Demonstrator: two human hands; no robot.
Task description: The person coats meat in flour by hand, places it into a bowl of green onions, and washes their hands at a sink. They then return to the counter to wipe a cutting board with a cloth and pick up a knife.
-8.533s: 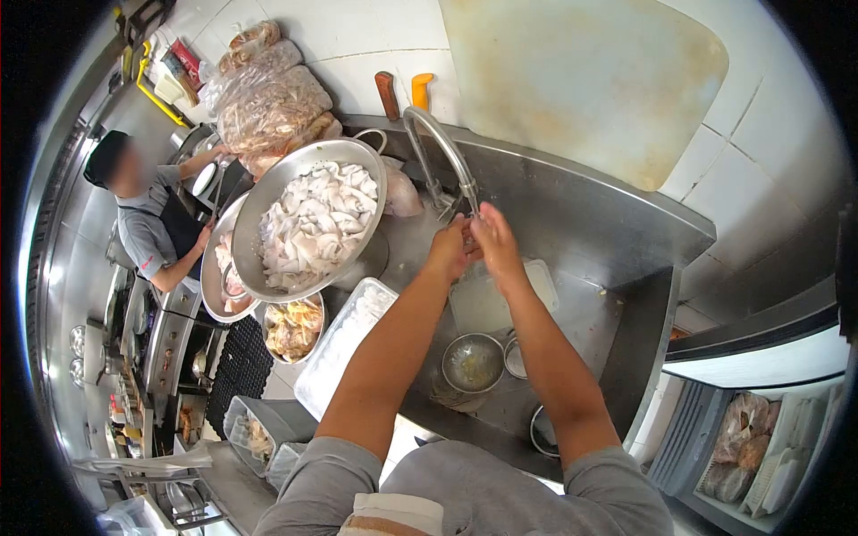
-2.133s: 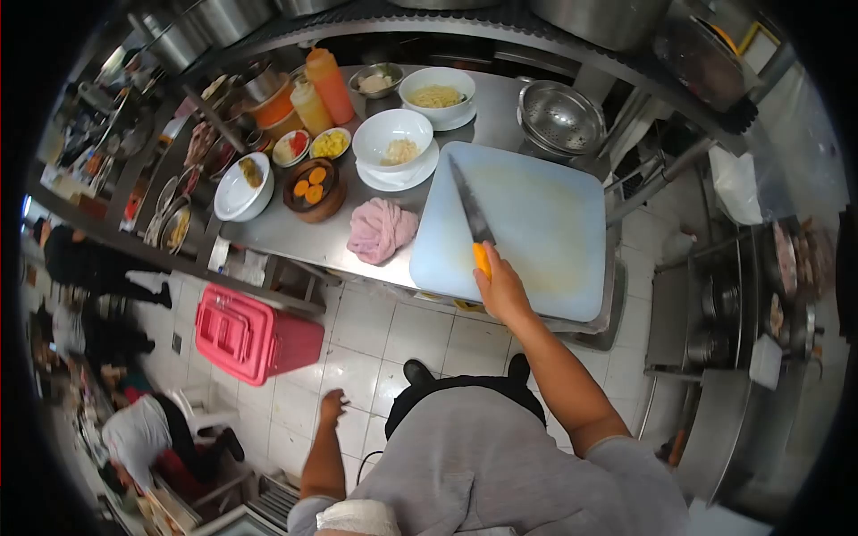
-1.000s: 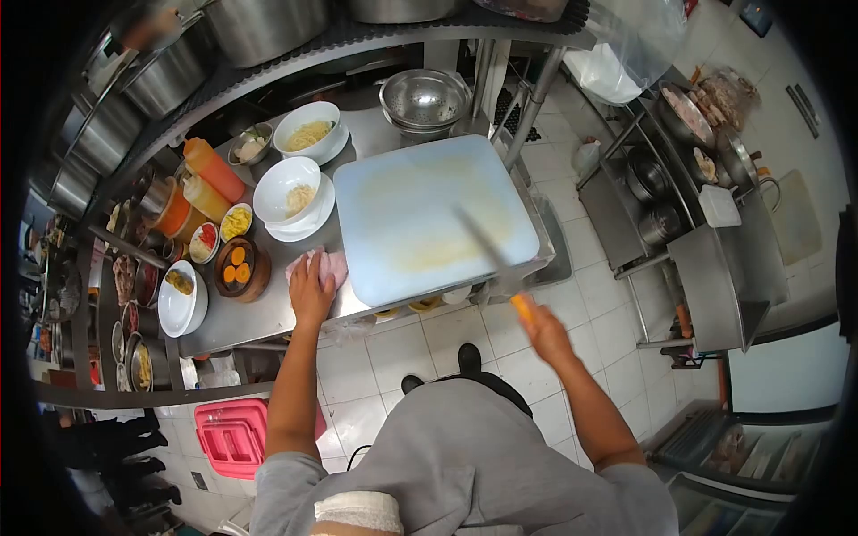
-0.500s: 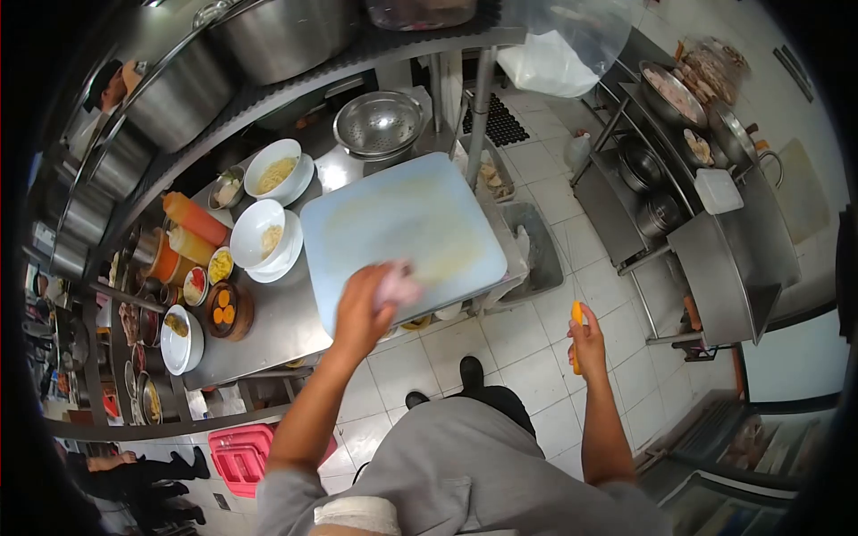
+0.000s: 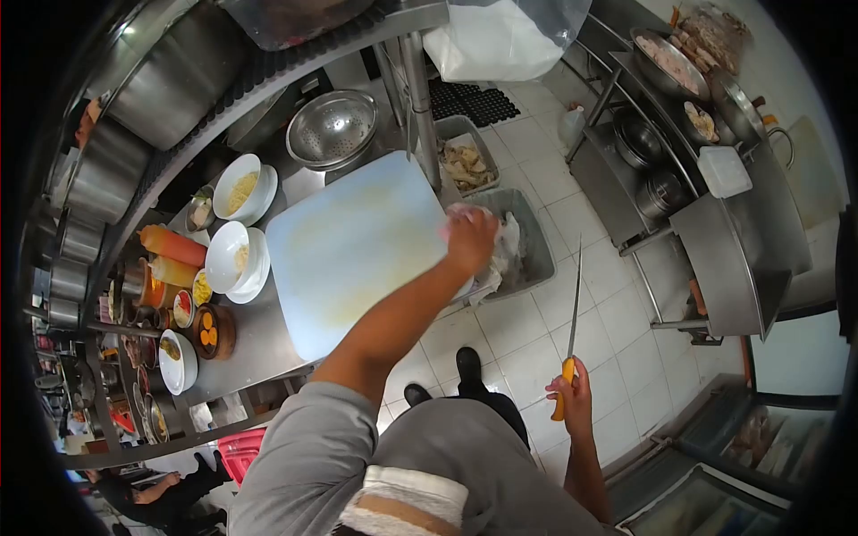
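Note:
My left hand (image 5: 474, 243) is closed on a crumpled pinkish cloth (image 5: 459, 214) at the right edge of a big white cutting board (image 5: 353, 250). Faint yellowish stains mark the board's surface. Out to the right, over the tiled floor, my right hand (image 5: 575, 395) grips a knife by its yellow handle (image 5: 567, 380). Its long, thin blade (image 5: 576, 295) points away from me. Just beyond my left hand is a grey bin (image 5: 539, 237) with a clear plastic bag hanging in it.
Left of the board stand white bowls (image 5: 231, 255), sauce bottles (image 5: 170, 243) and a round wooden container (image 5: 219, 332). A steel colander (image 5: 331, 129) is behind it. Overhead runs a shelf with pots (image 5: 179, 80). A steel rack (image 5: 728, 259) stands right; another person (image 5: 152, 496) is lower left.
My left hand has swept the cloth rightward across the board to its right edge. The knife in my right hand has tilted, so its blade now shows. My view has shifted slightly right.

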